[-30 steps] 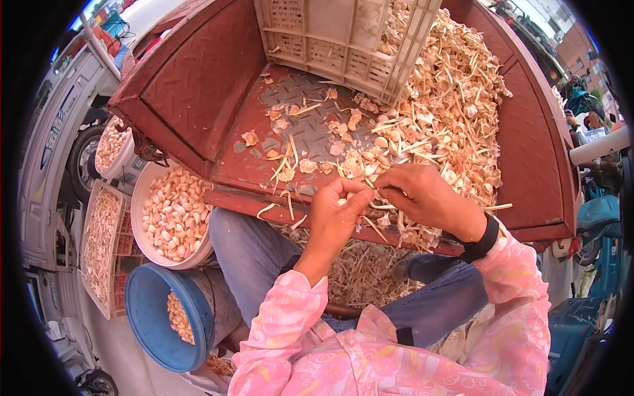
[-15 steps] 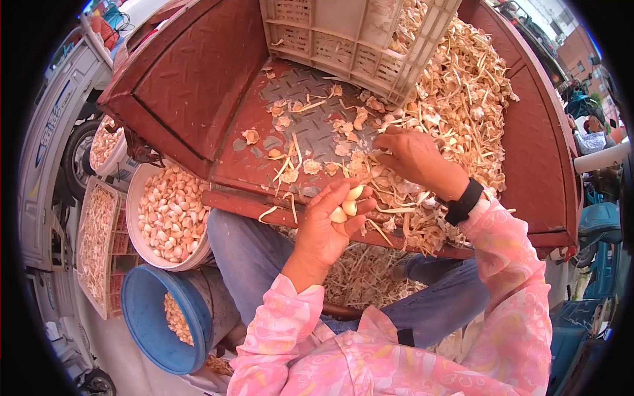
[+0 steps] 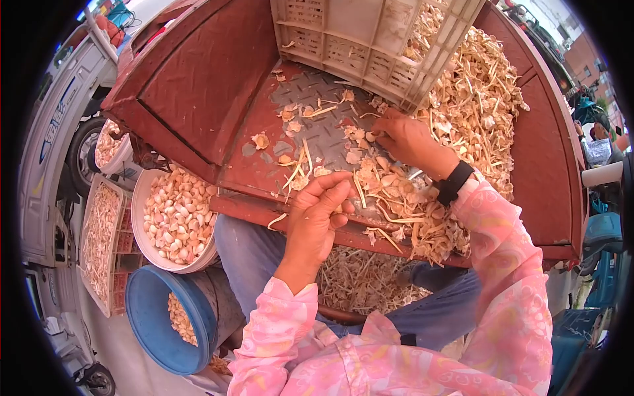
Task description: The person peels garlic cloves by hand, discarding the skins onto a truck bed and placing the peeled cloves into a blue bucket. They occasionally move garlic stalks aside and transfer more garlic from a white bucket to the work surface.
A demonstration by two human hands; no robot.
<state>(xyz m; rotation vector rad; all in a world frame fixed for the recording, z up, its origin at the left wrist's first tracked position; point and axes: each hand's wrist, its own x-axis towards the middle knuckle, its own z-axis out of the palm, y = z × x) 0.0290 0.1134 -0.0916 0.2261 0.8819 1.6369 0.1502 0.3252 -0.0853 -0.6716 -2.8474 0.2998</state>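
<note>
My left hand [image 3: 316, 214] hovers over the front lip of the red metal truck bed [image 3: 198, 86], fingers curled around peeled garlic cloves that are mostly hidden in the palm. My right hand [image 3: 408, 140] reaches forward onto the bed just below the white plastic crate [image 3: 343, 39]. Its fingertips pinch a garlic piece [image 3: 370, 136] at the edge of the pile of garlic skins and stems [image 3: 475, 112]. A black wristband sits on my right wrist, and pink patterned sleeves cover both arms.
A white bowl [image 3: 137, 221] of peeled cloves stands at the lower left, beside a blue bucket [image 3: 148, 327] with some cloves. A tray [image 3: 99, 244] of cloves and another white bowl [image 3: 109, 142] lie further left. Husks cover the ground between my knees.
My right hand left the left hand and reached forward to the pile near the crate. My left hand stayed by the bed's lip and curled shut over the cloves.
</note>
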